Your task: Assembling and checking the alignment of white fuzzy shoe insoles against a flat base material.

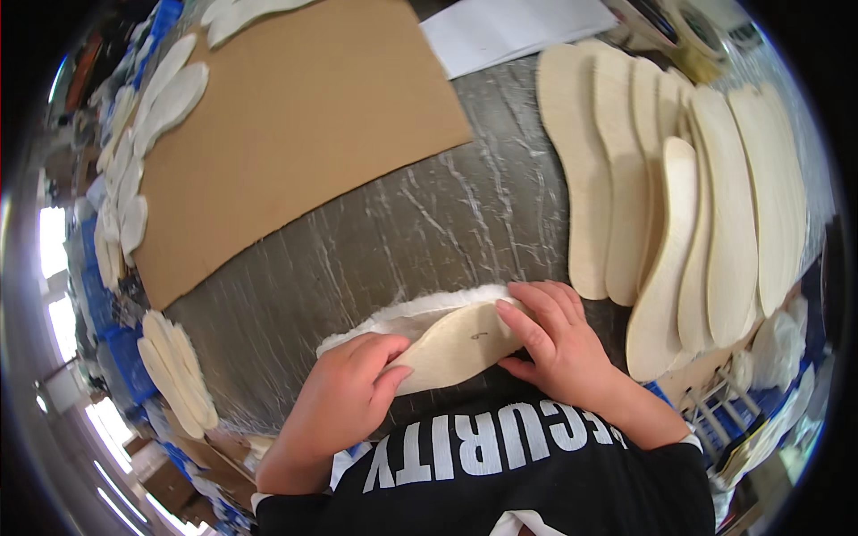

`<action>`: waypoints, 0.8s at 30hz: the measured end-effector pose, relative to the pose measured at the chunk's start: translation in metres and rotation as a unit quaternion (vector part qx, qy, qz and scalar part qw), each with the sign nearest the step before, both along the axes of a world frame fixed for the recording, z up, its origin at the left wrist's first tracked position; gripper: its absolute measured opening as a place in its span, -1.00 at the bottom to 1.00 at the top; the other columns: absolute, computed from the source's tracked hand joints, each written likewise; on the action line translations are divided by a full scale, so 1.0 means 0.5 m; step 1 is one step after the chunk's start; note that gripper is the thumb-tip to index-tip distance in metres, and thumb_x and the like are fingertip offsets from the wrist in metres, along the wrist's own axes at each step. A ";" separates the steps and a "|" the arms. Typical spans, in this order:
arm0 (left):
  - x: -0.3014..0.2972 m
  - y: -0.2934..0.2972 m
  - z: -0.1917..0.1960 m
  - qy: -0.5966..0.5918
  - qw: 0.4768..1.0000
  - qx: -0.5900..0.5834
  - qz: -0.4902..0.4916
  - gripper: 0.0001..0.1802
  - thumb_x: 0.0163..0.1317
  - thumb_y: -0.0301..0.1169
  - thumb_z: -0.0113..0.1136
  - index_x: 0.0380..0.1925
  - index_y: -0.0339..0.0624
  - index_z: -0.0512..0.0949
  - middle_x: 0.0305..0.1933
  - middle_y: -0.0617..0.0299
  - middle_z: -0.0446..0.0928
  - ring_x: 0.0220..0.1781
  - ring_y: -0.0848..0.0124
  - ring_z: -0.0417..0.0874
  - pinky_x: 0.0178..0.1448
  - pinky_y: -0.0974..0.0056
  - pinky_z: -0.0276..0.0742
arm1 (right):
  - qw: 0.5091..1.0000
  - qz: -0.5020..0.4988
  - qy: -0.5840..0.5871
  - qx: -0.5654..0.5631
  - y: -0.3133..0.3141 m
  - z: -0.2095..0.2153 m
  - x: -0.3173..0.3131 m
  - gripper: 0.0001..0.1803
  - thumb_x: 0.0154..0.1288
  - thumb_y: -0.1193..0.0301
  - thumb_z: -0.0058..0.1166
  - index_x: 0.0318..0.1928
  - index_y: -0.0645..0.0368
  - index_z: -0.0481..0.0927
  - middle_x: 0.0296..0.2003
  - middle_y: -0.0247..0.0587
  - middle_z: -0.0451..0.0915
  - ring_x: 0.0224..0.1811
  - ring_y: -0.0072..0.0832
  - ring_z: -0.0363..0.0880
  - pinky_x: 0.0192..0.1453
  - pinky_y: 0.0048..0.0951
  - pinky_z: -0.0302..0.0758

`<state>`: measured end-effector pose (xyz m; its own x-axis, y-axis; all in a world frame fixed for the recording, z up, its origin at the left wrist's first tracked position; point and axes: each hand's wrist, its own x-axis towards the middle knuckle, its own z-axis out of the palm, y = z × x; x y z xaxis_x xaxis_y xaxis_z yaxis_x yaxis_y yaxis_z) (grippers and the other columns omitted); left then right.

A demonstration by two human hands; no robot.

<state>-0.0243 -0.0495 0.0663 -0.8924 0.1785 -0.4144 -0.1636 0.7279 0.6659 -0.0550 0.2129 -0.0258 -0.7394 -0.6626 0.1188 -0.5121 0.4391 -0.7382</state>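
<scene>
Close to my body, both hands hold a cream insole (460, 350) with a small dark mark on its face. A white fluffy lining piece (402, 314) lies along the insole's far side, and a gap shows between the two. My left hand (357, 380) pinches the insole's left end between thumb and fingers. At the other end, my right hand (556, 339) has its thumb on the insole and its fingers over the white fluffy edge. Whether the two layers are joined underneath is hidden.
Overlapping cream insoles (594, 179) lie in rows at the right. A brown cardboard sheet (295, 125) covers the far left, with white insoles (170, 98) along its edge. More fluffy insoles (179, 375) rest at the near left. White paper (509, 31) and a tape roll (697, 40) are at the back.
</scene>
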 end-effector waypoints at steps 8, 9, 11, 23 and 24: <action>-0.021 0.008 -0.019 0.008 0.998 0.033 0.044 -0.87 0.20 -0.58 0.21 -0.24 -0.35 0.58 -0.19 0.03 0.55 -0.26 0.14 0.61 -0.17 0.20 0.51 | 0.996 0.075 0.042 0.038 -0.016 0.020 -0.023 -0.08 -0.23 0.28 0.44 0.30 -0.05 0.43 0.27 0.00 0.37 0.22 -0.07 0.41 0.26 0.03 0.34; -0.023 0.007 -0.025 0.018 0.998 0.039 0.045 -0.88 0.21 -0.58 0.20 -0.25 -0.36 0.58 -0.17 0.03 0.54 -0.24 0.15 0.61 -0.16 0.20 0.51 | 0.995 0.071 0.048 0.042 -0.017 0.019 -0.022 -0.08 -0.23 0.27 0.44 0.30 -0.04 0.43 0.26 -0.01 0.38 0.21 -0.08 0.42 0.25 0.02 0.34; -0.027 0.006 -0.036 0.029 0.997 0.047 0.048 -0.88 0.21 -0.58 0.19 -0.25 -0.37 0.58 -0.15 0.03 0.54 -0.21 0.15 0.61 -0.15 0.21 0.52 | 0.995 0.070 0.055 0.046 -0.017 0.020 -0.023 -0.08 -0.23 0.27 0.44 0.29 -0.04 0.43 0.25 -0.02 0.39 0.20 -0.09 0.43 0.23 0.01 0.35; -0.045 0.003 -0.089 0.016 0.998 0.045 0.043 -0.92 0.20 -0.57 0.20 -0.32 -0.38 0.57 -0.23 0.01 0.57 -0.26 0.11 0.62 -0.18 0.21 0.53 | 0.995 0.067 0.035 0.063 -0.009 0.029 -0.028 -0.07 -0.27 0.19 0.43 0.28 -0.03 0.45 0.21 -0.02 0.42 0.17 -0.12 0.44 0.21 0.03 0.32; -0.045 0.002 -0.091 0.013 0.998 0.042 0.043 -0.92 0.19 -0.57 0.21 -0.33 -0.38 0.57 -0.25 0.01 0.57 -0.27 0.11 0.62 -0.19 0.20 0.53 | 0.993 0.077 0.031 0.088 -0.010 0.037 -0.030 -0.09 -0.21 0.14 0.44 0.28 -0.04 0.42 0.23 0.00 0.40 0.19 -0.06 0.43 0.24 0.07 0.30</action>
